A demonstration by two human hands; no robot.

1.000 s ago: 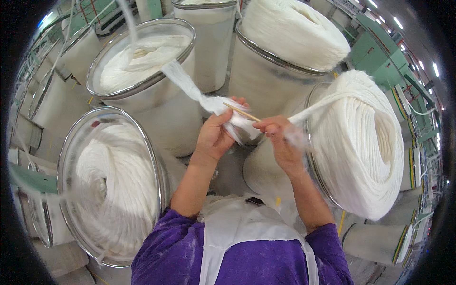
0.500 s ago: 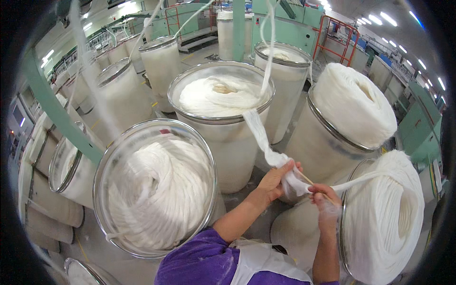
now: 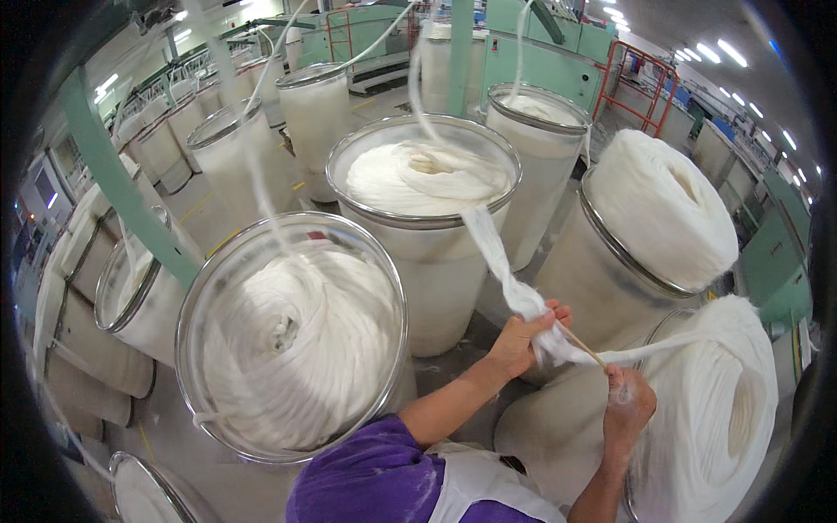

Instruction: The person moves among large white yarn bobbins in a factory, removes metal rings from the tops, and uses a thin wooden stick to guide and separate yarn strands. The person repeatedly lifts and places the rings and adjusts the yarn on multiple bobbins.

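My left hand is closed around a soft white fibre sliver, its fingers curled about a loose, fluffy stretch. From there the sliver runs up over the rim of the middle can. Between my hands slants a thin wooden stick, its upper end against the fibre at my left fingers. My right hand grips the lower end of the stick. A second sliver stretches from the coiled fibre on the near right can to the fluffy part at my left hand.
An open can with a metal rim full of coiled sliver stands at my left. Another can with a tall fibre coil leans at the right. A green post rises at the left; green machines and an orange railing stand behind.
My right hand has moved down and to the right, away from my left hand, so more of the stick shows. The hanging strand above the middle can has shifted left.
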